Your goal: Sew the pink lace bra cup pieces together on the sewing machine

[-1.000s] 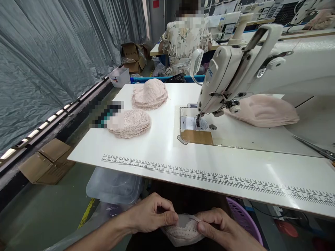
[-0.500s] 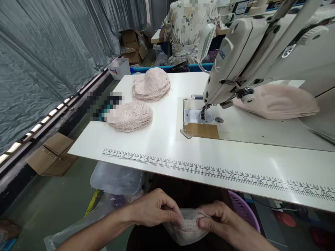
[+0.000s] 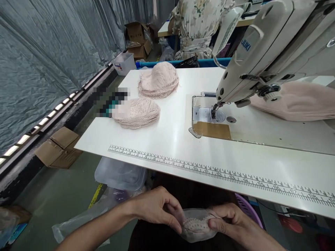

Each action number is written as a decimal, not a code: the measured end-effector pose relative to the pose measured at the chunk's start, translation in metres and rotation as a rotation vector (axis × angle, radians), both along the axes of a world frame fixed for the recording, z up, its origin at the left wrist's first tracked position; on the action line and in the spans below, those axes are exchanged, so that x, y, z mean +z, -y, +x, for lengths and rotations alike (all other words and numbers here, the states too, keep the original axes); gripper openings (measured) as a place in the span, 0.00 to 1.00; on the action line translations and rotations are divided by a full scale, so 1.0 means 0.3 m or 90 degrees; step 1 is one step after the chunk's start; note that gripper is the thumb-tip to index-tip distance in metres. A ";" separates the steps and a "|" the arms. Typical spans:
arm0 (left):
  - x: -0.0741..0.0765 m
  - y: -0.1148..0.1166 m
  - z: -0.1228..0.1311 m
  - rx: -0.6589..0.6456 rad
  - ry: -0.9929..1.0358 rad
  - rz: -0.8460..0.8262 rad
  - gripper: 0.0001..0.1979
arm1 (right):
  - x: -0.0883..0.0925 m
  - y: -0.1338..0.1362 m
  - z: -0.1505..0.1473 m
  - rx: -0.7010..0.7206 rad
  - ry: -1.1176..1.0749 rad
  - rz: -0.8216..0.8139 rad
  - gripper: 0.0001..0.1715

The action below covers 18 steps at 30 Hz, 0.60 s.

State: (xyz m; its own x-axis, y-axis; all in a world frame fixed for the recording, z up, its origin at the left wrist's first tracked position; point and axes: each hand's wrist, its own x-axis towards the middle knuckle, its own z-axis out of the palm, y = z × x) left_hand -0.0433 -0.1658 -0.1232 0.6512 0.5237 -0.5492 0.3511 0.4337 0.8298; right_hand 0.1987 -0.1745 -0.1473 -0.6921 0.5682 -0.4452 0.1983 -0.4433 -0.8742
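Observation:
A small cupped piece of sheer pale fabric with beige lace (image 3: 196, 225) is held low over my lap, below the table's front edge. My right hand (image 3: 230, 220) pinches its right end, thumb on top and fingers behind. At its left edge is my left hand (image 3: 163, 212), with the thumb in front and the fingers curled partly behind the fabric. On the white table (image 3: 167, 143) lie two stacks of pink lace cups, a rear stack (image 3: 158, 80) and a nearer stack (image 3: 137, 113).
A sewing machine (image 3: 251, 59) stands at the right, with a pile of smooth pink cups (image 3: 306, 101) behind its needle. Under the table are a clear plastic bin (image 3: 120, 172) and a purple basket (image 3: 248, 211). A person in a floral garment (image 3: 197, 24) is beyond the table.
The view has shifted, so the table and machine sit differently in frame. My left thumb has moved from a tight pinch on the lace to its left edge, showing more of the lace.

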 end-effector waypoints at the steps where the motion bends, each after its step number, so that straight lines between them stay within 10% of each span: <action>1: 0.000 0.001 0.001 0.002 -0.007 0.011 0.08 | -0.001 0.001 0.002 -0.002 0.001 -0.004 0.24; 18: 0.011 -0.007 0.033 -0.075 -0.020 0.131 0.13 | 0.011 -0.003 -0.028 -0.014 -0.008 -0.047 0.19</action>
State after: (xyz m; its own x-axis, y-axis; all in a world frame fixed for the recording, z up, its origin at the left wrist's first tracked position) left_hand -0.0334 -0.1636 -0.1200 0.6984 0.5480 -0.4603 0.4164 0.2119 0.8841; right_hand 0.1903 -0.1736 -0.1439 -0.6852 0.5500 -0.4775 0.1767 -0.5105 -0.8415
